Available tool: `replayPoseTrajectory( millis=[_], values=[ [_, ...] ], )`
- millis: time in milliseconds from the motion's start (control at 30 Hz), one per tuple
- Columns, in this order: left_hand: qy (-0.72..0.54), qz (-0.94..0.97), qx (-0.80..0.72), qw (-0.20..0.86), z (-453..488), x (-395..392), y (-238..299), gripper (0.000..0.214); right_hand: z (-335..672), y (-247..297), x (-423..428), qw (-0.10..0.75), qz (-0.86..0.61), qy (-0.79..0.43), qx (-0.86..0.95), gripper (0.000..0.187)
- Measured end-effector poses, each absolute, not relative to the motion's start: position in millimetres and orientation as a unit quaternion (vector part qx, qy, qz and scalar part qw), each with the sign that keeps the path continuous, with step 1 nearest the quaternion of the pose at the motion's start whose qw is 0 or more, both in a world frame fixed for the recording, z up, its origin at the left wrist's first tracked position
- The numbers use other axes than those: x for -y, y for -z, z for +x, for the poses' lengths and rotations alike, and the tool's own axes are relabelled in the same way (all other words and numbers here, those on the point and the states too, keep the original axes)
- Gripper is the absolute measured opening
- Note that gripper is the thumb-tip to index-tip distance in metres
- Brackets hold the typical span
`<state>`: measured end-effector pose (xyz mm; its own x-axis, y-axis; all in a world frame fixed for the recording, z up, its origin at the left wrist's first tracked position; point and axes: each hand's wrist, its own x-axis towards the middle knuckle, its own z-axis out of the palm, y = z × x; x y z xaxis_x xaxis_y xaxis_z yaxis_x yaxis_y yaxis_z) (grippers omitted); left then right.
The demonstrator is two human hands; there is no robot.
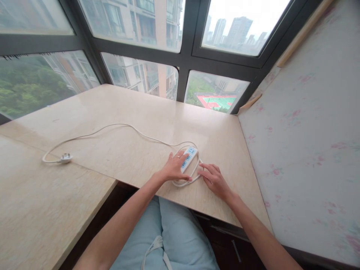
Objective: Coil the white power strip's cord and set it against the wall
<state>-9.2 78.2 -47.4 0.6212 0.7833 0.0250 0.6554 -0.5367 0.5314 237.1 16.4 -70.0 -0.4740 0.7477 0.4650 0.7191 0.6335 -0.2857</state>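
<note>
A white power strip (189, 159) with blue socket faces lies on the beige countertop, its white cord (135, 129) looped around it. My left hand (176, 167) rests over the strip's left side, fingers spread and a ring on one of them. To the right of the strip, my right hand (212, 177) has its thumb and fingers closed on the cord loop. From there the cord runs left in a long curve to its plug (66, 158), which lies with its prongs facing up.
The beige countertop (219, 135) reaches back to dark-framed windows (184, 62). A flower-patterned wall (303, 142) bounds the right side. At the front left, the counter edge (92, 213) turns toward me. Dark drawers (234, 243) sit below the counter.
</note>
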Motion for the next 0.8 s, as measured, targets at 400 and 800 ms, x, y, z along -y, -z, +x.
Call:
replayPoseTrajectory(
  millis=[400,800],
  values=[
    [-0.125,0.887,-0.373,0.244,-13,-89,50,0.101,241,63,-11,0.297,-0.401,-0.055,0.865,0.019],
    [-0.132,0.932,-0.325,0.087,-7,-91,38,0.067,217,61,6,0.307,-0.39,-0.088,0.863,0.015]
  ],
)
